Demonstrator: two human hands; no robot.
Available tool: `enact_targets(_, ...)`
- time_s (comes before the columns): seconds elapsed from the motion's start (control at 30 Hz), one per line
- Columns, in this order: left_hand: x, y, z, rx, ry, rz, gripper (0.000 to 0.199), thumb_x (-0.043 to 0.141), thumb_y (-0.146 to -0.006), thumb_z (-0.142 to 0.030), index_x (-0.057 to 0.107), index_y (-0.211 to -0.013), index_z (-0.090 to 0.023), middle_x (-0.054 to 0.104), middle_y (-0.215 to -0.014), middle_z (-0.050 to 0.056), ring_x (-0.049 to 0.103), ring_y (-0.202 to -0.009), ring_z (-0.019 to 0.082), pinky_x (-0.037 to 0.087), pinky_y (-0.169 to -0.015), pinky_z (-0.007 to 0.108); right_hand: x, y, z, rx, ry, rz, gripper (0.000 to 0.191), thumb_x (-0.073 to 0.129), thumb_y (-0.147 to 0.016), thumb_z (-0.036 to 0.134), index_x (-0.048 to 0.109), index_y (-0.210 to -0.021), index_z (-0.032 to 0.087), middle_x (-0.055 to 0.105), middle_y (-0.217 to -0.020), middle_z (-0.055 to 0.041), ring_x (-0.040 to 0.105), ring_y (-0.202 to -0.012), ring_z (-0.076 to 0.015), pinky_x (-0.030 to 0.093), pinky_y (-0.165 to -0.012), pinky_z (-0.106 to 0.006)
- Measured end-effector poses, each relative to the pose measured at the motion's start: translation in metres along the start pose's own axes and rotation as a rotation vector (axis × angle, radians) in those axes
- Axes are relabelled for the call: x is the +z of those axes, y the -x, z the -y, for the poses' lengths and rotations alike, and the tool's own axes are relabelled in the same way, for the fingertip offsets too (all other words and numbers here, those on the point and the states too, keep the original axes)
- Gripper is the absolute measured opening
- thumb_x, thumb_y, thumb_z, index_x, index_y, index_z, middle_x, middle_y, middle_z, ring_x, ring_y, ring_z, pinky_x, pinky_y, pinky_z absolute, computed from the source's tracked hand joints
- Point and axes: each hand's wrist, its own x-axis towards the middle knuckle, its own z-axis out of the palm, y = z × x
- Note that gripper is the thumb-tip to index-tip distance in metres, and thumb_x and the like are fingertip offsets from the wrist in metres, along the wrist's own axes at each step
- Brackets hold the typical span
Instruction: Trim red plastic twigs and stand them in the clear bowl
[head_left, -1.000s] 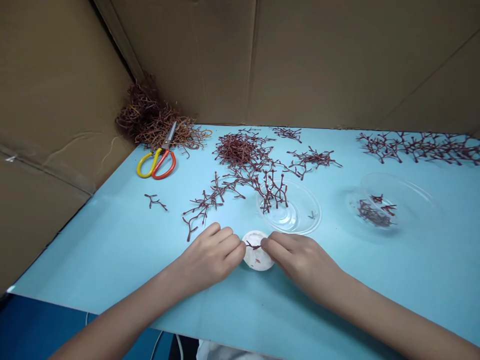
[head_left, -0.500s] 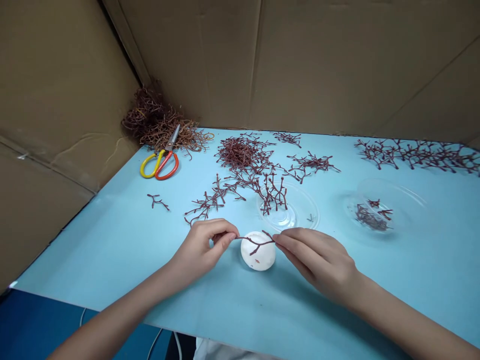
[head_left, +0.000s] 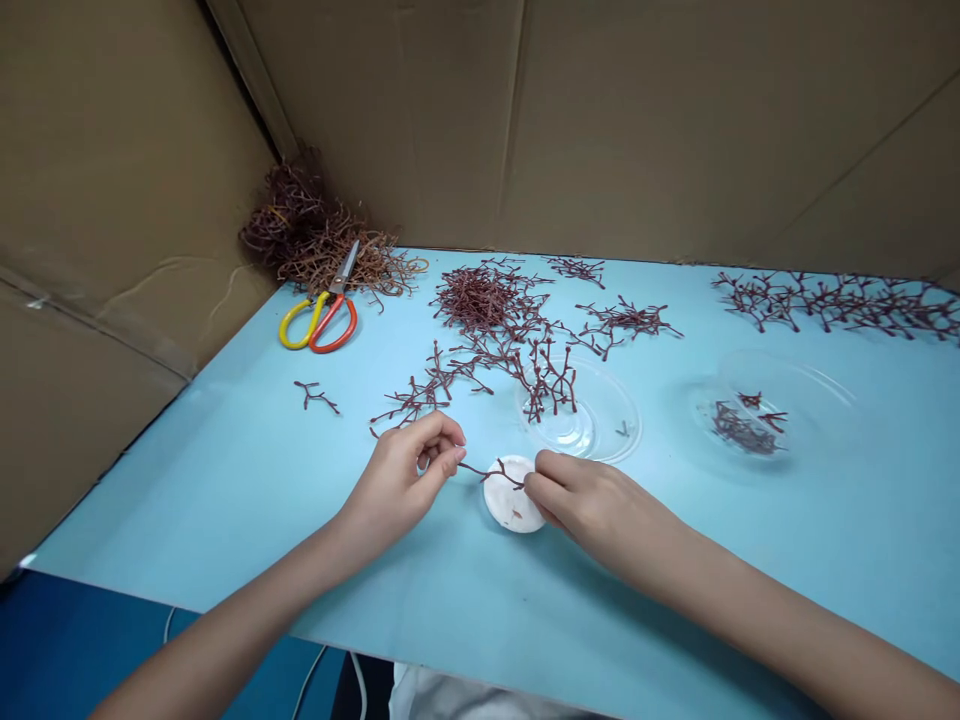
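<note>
Between my two hands stretches a thin brown forked twig, held above a small round white dish. The fingertips of my left hand pinch its left end. My right hand is closed at its right end, and the fingers hide that tip. A small reddish bit lies on the dish. Just behind, a clear plastic lid lies on the table with several branching twigs at its left side.
Scissors with yellow and red handles rest by a tangled heap of brown stems. A dense twig pile is at the back. A clear container holds dark bits; more twigs lie far right. Cardboard walls enclose the blue table.
The twig has turned and shifted slightly left. My right hand has moved left and curled its fingers in more. My left hand has risen a little.
</note>
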Motion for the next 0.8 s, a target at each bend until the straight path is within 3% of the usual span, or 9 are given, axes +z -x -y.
enact_targets(0.2, 0.0, 0.001, 0.0, 0.039, -0.082, 0.015, 0.009, 0.044, -0.074, -0.018, 0.048, -0.066, -0.017, 0.048, -0.054, -0.003, 0.045, -0.05, 0.009, 0.033, -0.048, 0.018, -0.003, -0.004, 0.006, -0.02, 0.057, 0.065, 0.016, 0.056, -0.064, 0.001, 0.052, -0.062, 0.016, 0.052, -0.058, 0.0001, 0.048, -0.044, -0.0131, 0.031, -0.04, -0.023)
enact_targets(0.53, 0.001, 0.002, 0.0, 0.061, -0.183, 0.024, 0.007, 0.043, -0.075, -0.018, 0.047, -0.069, -0.017, 0.047, -0.053, -0.004, 0.043, -0.049, 0.008, 0.032, -0.048, 0.017, 0.003, -0.008, 0.01, 0.004, 0.1, 0.058, 0.018, 0.055, -0.061, -0.002, 0.052, -0.06, 0.016, 0.053, -0.057, -0.0002, 0.05, -0.043, -0.0141, 0.028, -0.038, -0.023)
enact_targets(0.7, -0.003, 0.002, -0.004, 0.05, -0.217, 0.038, 0.008, 0.042, -0.076, -0.016, 0.048, -0.07, -0.016, 0.047, -0.055, -0.004, 0.043, -0.051, 0.007, 0.033, -0.049, 0.016, 0.0, -0.002, 0.005, 0.01, 0.062, -0.024, 0.016, 0.048, -0.071, 0.004, 0.05, -0.06, 0.016, 0.049, -0.055, 0.0005, 0.043, -0.04, -0.0117, 0.028, -0.038, -0.023)
enact_targets(0.8, -0.005, 0.002, -0.005, 0.078, -0.199, 0.06, 0.009, 0.044, -0.075, -0.015, 0.049, -0.068, -0.016, 0.05, -0.057, -0.004, 0.045, -0.053, 0.007, 0.035, -0.051, 0.016, -0.008, 0.006, 0.0, 0.041, -0.031, -0.087, 0.025, 0.036, -0.081, 0.011, 0.051, -0.062, 0.016, 0.046, -0.055, 0.0004, 0.04, -0.039, -0.0098, 0.029, -0.038, -0.021)
